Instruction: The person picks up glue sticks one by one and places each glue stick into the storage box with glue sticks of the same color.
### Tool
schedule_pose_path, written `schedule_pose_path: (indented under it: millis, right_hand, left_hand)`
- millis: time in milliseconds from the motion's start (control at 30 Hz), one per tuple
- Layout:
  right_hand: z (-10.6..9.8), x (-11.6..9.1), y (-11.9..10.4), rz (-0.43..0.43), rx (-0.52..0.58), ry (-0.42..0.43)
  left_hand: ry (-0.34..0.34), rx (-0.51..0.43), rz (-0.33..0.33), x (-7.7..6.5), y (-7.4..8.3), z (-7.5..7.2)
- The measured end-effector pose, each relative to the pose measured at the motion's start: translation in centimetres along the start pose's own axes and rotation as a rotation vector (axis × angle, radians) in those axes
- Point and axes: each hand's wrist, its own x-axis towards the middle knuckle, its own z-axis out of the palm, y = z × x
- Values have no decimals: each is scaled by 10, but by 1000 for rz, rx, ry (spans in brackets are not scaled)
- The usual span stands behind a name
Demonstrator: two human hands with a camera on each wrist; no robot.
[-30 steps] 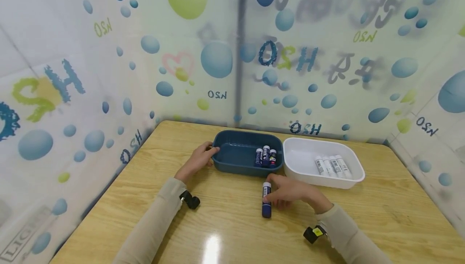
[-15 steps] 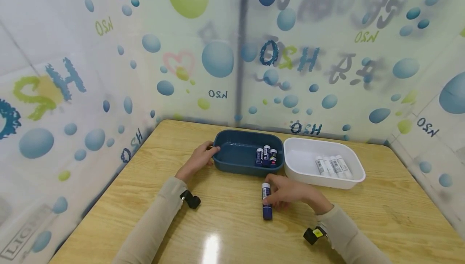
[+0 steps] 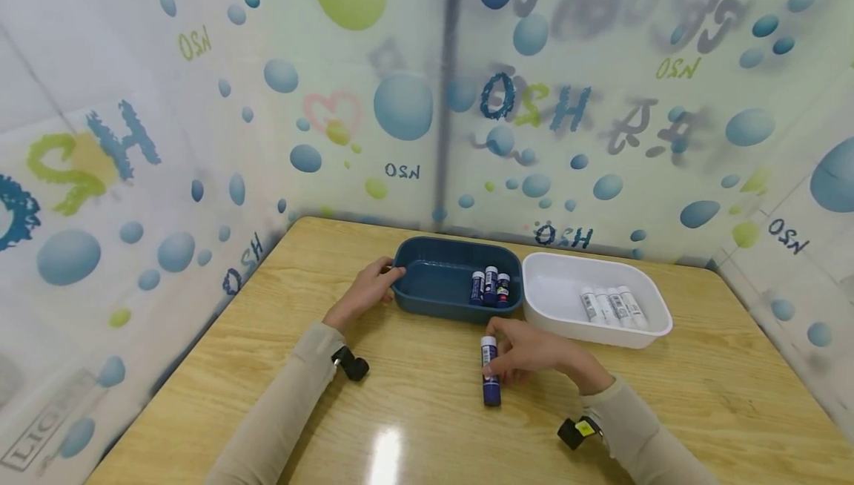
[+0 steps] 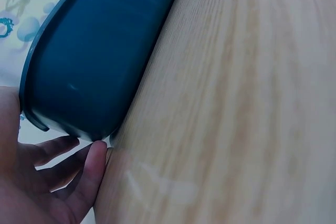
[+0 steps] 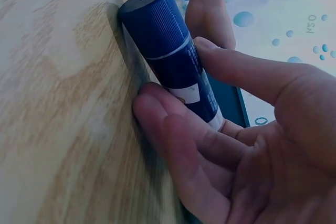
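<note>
My right hand [image 3: 527, 351] pinches a dark blue glue stick [image 3: 491, 390] with a white end, low over the wooden table in front of the blue bin. In the right wrist view the glue stick [image 5: 163, 35] slants between thumb and fingers, its ribbed blue end pointing away from the palm. My left hand [image 3: 365, 294] holds the left end of the dark blue bin [image 3: 427, 307], thumb over the rim. Its fingers lie against the outside of the bin [image 4: 89, 61] in the left wrist view. Three blue glue sticks [image 3: 491, 288] stand at the bin's right end.
A white bin [image 3: 554, 314] sits right beside the blue one, with several white tubes [image 3: 614, 307] leaning in its right part. Behind both bins, a printed curtain [image 3: 400, 196] borders the table's [image 3: 414, 396] back edge.
The glue stick in my right hand has tilted slightly, its blue end shifting a little toward me. My left hand stays on the bin. The head view has shifted slightly.
</note>
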Motion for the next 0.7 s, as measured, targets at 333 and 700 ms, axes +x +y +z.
schedule_pose_path:
  millis: [333,700]
  right_hand:
    - [-1,2,-3,-59,0,24]
    - [0,-2,-8,-95,15,3]
  left_hand:
    - [-2,0,10,-1,0,-2]
    - [-10,4,8,-3,1,-2]
